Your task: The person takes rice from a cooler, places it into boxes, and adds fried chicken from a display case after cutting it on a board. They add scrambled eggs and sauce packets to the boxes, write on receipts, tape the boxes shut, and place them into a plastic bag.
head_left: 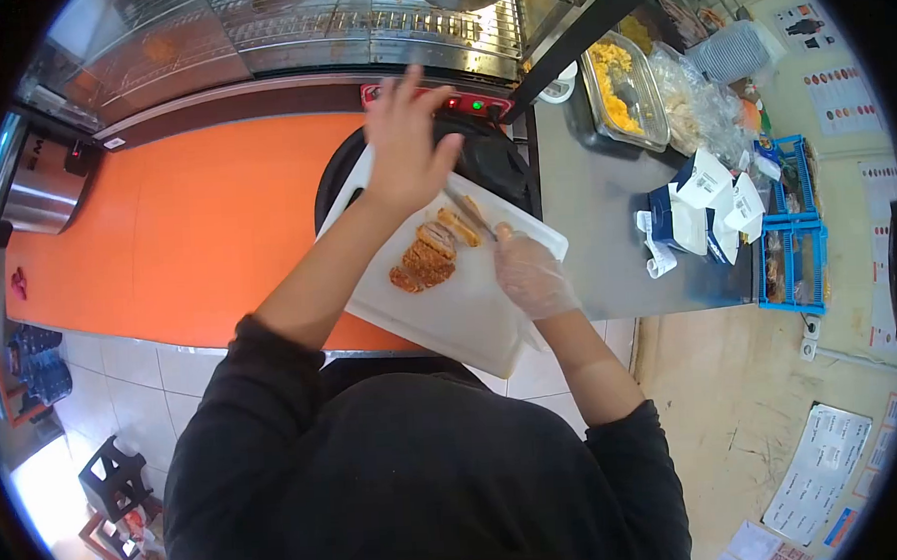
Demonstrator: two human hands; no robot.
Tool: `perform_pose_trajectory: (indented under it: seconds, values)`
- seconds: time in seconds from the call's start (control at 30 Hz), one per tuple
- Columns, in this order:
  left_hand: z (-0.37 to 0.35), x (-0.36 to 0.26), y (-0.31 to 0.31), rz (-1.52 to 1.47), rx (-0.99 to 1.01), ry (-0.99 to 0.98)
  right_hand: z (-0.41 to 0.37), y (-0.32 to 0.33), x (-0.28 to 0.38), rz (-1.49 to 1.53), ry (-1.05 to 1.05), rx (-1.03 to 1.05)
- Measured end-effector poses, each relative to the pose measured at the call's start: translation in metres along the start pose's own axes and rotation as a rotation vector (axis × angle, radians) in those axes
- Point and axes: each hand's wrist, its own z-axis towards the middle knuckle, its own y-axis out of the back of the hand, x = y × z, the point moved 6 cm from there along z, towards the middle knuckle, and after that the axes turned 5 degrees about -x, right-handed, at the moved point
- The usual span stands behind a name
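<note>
My left hand (403,152) is raised over the far end of the white cutting board (440,325), its fingers spread and somewhat blurred, holding nothing. A clear plastic glove covers my right hand (534,274), which is closed around a knife (471,214). The blade points up and left, its tip end passing by my left wrist. Beside the blade lies a cut strip of breaded fried cutlet (458,227). The larger part of the breaded cutlet (426,261), brown and crusted, rests on the board just left of it, with slices cut through it.
Beyond the orange counter (216,230) stands a glass-fronted warming cabinet (337,30) with wire racks. To the right, a steel counter (607,233) holds a container of yellow food (625,92), plastic bags (696,109) and blue-white boxes (701,209). Blue baskets (793,255) sit at its end.
</note>
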Motion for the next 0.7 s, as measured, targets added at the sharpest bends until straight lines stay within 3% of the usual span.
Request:
perform_pose_trajectory:
  seconds: [0.07,0.23,0.4,0.5,0.57,0.7]
  values:
    - [-0.022,0.016,0.046,-0.097,-0.072,-0.001,-0.006,0.016,-0.004,-0.039,-0.127,-0.002]
    - [-0.123,0.069,0.114,-0.207,0.047,0.393,0.007,0.007,-0.024,-0.065,-0.074,-0.024]
    - [-0.159,0.093,0.18,-0.203,-0.07,0.674,0.007,-0.006,-0.008,0.023,-0.008,0.062]
    - [-0.155,0.098,0.198,-0.241,-0.114,0.757,0.023,-0.008,-0.027,0.097,0.003,0.071]
    - [-0.145,0.092,0.206,-0.177,-0.082,0.694,0.031,-0.008,-0.043,0.053,-0.053,0.071]
    - [-0.146,0.092,0.211,-0.173,-0.082,0.649,0.027,0.02,-0.025,0.059,0.049,-0.258]
